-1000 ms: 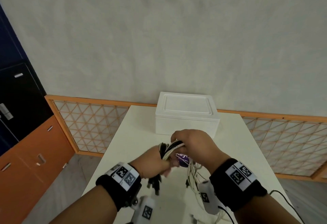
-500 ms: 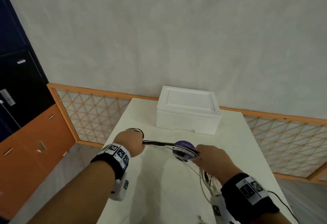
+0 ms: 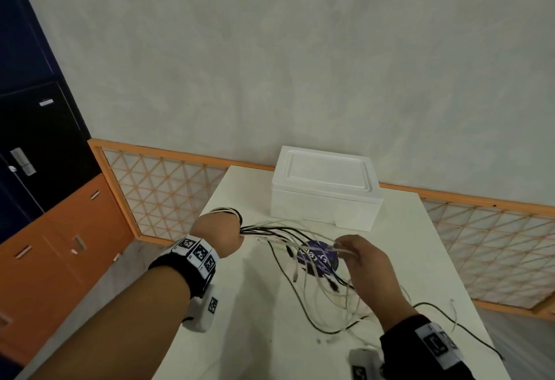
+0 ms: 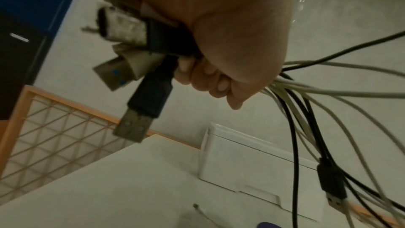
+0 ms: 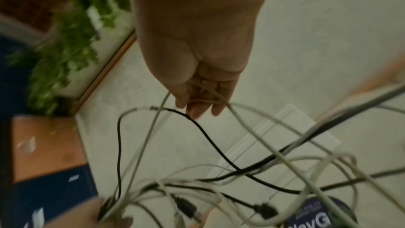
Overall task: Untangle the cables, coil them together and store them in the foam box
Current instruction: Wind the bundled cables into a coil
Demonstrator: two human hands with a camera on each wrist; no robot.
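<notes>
A person's left hand is curled into a fist around one end of a bundle of black and white cables, USB plugs sticking out behind its fingers. The cables fan from that fist across to the right hand, whose loosely bent fingers hook a few white strands, the rest sagging below onto the white table. A purple round disc lies under the strands. Beyond the fingers sits the closed white foam box, then an orange lattice panel and grey wall
</notes>
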